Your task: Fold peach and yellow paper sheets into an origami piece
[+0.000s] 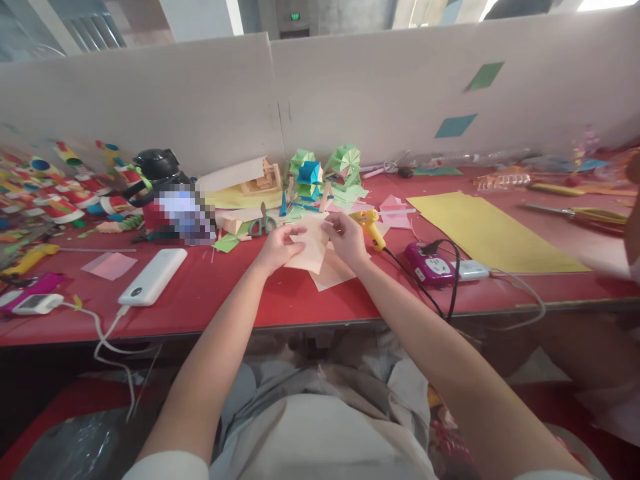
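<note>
A pale cream sheet of paper [314, 248] is between my two hands at the middle of the red table. My left hand [281, 249] grips its left edge with the thumb and fingers. At its upper right edge, my right hand [347, 237] pinches the paper between bent fingers. Another pale sheet [334, 269] lies flat beneath, partly covered. Just right of my right hand rests a yellow glue gun [371, 227]. Scissors with grey-green handles [263, 223] lie beyond my left hand. Folded green paper wheels [345, 165] and a blue paper piece [309, 179] stand behind.
A purple power strip [431, 264] with cables sits to the right, near a large yellow sheet [490, 230]. On the left are a white power bank [154, 276] and a black-lidded bottle [156, 167]. A person's blurred arm [607, 263] reaches in at far right.
</note>
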`<state>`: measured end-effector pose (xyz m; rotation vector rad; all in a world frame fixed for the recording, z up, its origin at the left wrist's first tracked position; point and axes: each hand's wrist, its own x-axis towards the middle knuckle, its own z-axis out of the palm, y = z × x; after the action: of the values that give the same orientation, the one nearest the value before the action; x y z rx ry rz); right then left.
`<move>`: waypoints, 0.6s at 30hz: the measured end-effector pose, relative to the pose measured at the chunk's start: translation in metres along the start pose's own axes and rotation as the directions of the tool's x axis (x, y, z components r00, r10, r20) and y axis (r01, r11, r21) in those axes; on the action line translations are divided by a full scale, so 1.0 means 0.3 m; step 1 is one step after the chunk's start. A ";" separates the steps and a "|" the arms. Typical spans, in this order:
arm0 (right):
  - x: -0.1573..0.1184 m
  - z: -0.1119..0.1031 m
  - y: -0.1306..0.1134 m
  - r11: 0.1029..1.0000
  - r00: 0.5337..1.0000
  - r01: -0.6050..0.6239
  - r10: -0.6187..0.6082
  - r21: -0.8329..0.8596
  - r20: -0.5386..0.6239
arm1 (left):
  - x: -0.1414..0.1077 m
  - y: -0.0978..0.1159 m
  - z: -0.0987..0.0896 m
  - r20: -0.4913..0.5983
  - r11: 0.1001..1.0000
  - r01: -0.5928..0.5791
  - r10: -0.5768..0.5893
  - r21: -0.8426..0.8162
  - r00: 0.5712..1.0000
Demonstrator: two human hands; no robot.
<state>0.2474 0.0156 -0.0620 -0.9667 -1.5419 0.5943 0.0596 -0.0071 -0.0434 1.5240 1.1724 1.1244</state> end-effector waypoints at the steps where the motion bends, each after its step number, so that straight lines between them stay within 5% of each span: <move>1: 0.000 -0.001 0.001 1.000 1.000 -0.001 0.001 -0.005 0.001 | 0.001 -0.002 0.000 -0.003 1.000 -0.016 0.016 0.002 1.000; 5: -0.003 0.003 -0.004 1.000 1.000 0.010 -0.010 0.006 0.021 | 0.009 -0.013 0.000 -0.031 0.997 -0.068 0.067 -0.025 0.997; 18: 0.004 -0.002 0.000 0.999 1.000 0.021 -0.021 -0.036 -0.014 | 0.017 -0.020 0.004 -0.091 0.988 0.080 -0.093 -0.133 0.992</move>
<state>0.2481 0.0165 -0.0611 -0.9783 -1.5528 0.5458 0.0603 -0.0013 -0.0488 1.3202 1.1951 1.2034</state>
